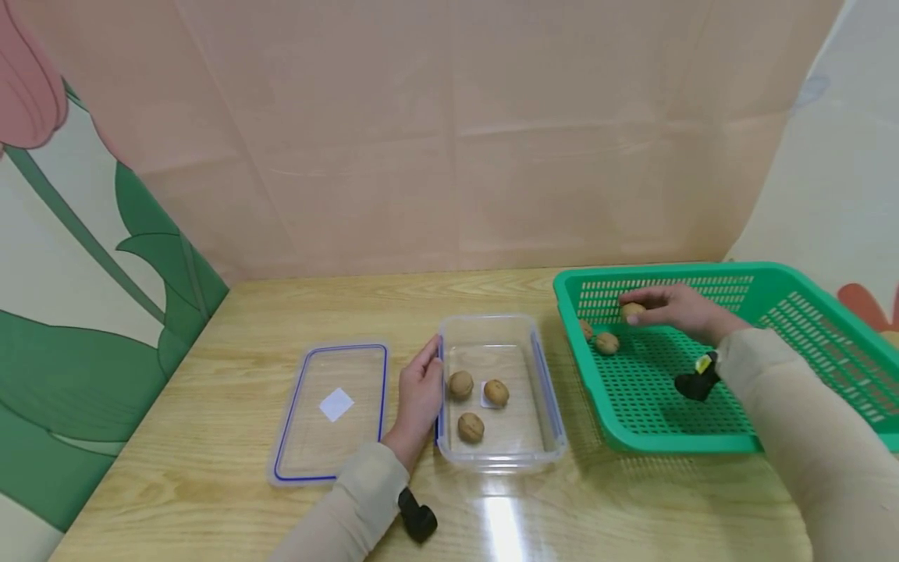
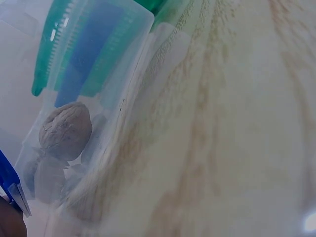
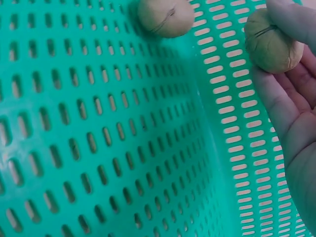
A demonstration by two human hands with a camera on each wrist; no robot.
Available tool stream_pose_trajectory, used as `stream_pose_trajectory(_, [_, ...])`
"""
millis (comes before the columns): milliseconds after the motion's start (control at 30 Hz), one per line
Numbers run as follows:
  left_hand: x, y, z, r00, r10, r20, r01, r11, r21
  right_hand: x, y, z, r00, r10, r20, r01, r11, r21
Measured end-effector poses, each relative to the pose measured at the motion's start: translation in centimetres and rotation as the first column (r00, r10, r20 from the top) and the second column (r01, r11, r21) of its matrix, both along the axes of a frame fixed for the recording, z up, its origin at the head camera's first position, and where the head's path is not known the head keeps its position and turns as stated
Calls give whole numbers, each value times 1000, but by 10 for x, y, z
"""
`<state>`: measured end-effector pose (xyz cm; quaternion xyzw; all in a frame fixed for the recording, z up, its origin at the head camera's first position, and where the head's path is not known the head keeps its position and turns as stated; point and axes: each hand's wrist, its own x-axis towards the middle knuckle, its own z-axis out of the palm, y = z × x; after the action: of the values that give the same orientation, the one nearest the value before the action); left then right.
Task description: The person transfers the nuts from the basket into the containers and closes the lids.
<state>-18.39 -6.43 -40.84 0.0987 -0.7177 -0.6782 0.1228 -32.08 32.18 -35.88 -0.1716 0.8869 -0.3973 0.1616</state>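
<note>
In the head view, my right hand [image 1: 677, 310] pinches a walnut [image 1: 633, 311] between thumb and fingers, above the floor of the green basket [image 1: 593, 390]. The right wrist view shows the same walnut [image 3: 272, 42] close up. Two other walnuts lie at the basket's left side, one walnut [image 1: 607, 343] in plain sight and another walnut [image 1: 586, 329] partly hidden by the rim. My left hand [image 1: 420, 390] rests against the left side of a clear plastic container [image 1: 537, 445], its fingers along the wall. Inside the container are three walnuts [image 1: 470, 428], spaced apart.
A clear lid with a blue seal [image 1: 302, 437] lies flat on the wooden table [image 1: 211, 414], left of the container. The basket stands close to the container's right side. A pinkish sheet [image 1: 449, 156] covers the wall behind the table.
</note>
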Motion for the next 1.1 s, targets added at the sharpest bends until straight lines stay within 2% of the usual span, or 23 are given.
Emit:
stream_pose_trajectory(167, [-1,0,-1,1000,-3,-4,3,1000,-3,1,2,4,1000,-20,-6,20,999,-27])
stream_pose_trajectory(500, [0,0,1,1000,-7,-10,7,1000,-2,5,-4,16,992,-115,-54,110,989,-94])
stream_pose_trajectory(733, [1,-1,2,1000,-13,-5,13,1000,9,7,-10,23,988,-144,-65,132,979,-153])
stream_pose_trajectory(900, [2,-1,2,1000,-18,1,18,1000,13,10,-16,26,988,-144,-60,120,948,-294])
stream_pose_trajectory(1000, [1,0,2,1000,-16,7,16,1000,13,12,-21,28,992,-102,-79,63,916,-395])
stream_pose_trajectory(1100, [1,0,2,1000,-14,20,13,1000,17,13,-27,31,993,-52,-105,-1,891,-453])
